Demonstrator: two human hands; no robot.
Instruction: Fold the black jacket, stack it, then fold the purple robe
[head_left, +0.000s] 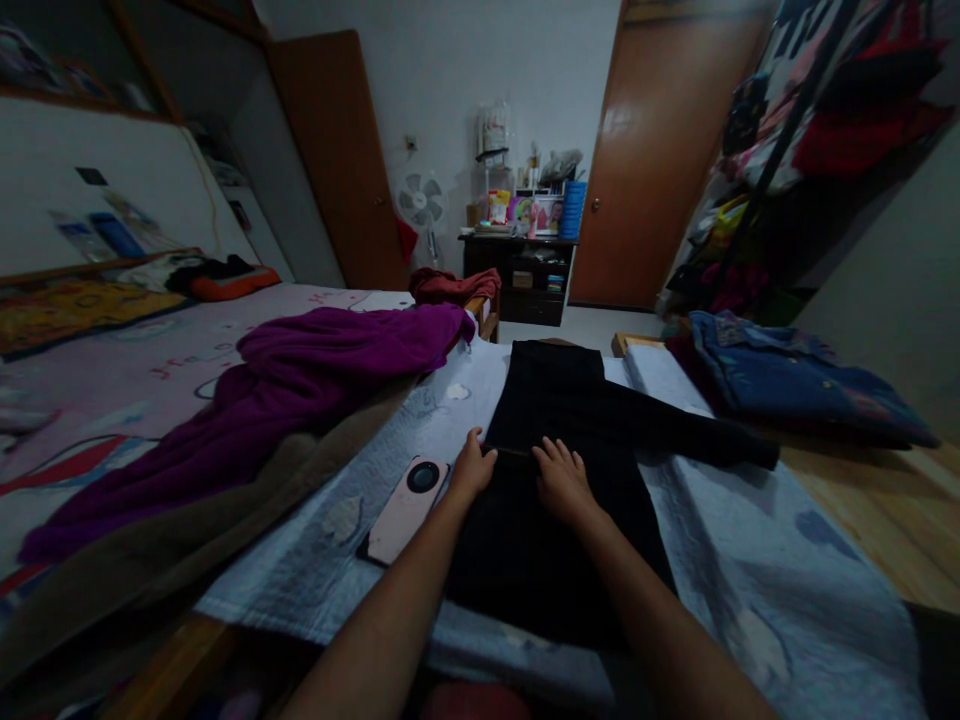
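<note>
A black long-sleeved top (555, 560) lies spread on a pale blue patterned cloth (765, 540). One sleeve (697, 425) stretches out to the right; the left sleeve does not show as stretched out. At the top's left edge rests my left hand (472, 468), thumb and forefinger apart, its other fingers partly hidden. My right hand (562, 478) lies on the middle of the top with fingers spread. Between the hands runs a faint fold or edge in the fabric. Beside my left forearm is a pink phone (405, 510) with a round black camera.
A purple blanket (322, 360) covers the edge of the bed (225, 320) at left. Folded jeans-blue clothing (787, 370) sits on a wooden surface (870, 500) at right. Beyond stand a fan (422, 200), a dark cabinet (517, 275) and hanging clothes (847, 130).
</note>
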